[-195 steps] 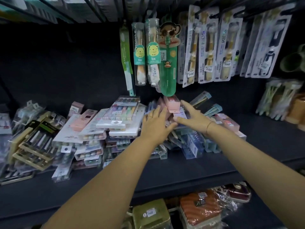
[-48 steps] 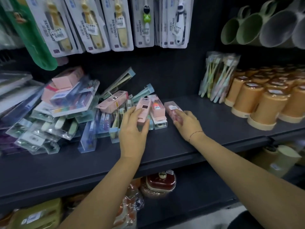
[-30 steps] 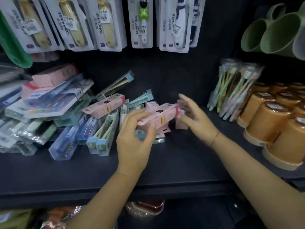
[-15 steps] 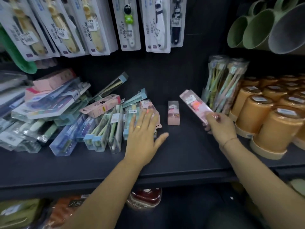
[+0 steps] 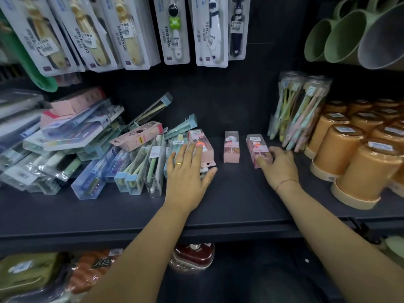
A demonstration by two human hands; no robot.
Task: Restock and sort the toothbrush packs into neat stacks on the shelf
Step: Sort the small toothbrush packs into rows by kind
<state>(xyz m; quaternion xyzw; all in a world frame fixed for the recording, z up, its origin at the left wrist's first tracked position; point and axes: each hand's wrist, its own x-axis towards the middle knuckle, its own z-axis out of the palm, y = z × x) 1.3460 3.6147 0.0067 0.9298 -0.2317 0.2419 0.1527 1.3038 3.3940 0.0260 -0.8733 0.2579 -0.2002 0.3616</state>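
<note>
The right hand (image 5: 277, 166) grasps a pink toothbrush pack (image 5: 259, 149) lying on the shelf (image 5: 229, 204), near a second pink pack (image 5: 231, 146), probably to line up like with like. The left hand (image 5: 188, 171), grip released, presses flat on a third pink pack (image 5: 202, 147), probably steadying the pile.

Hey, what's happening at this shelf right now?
A person is sorting toothbrush packs on a dark shelf. The left hand rests flat, fingers straight, on the left pink pack at the edge of a jumbled pile. The right hand holds the right pink pack, which lies on the shelf, thumb on top. The middle pink pack lies alone between them. No neat stack shows yet.
</note>
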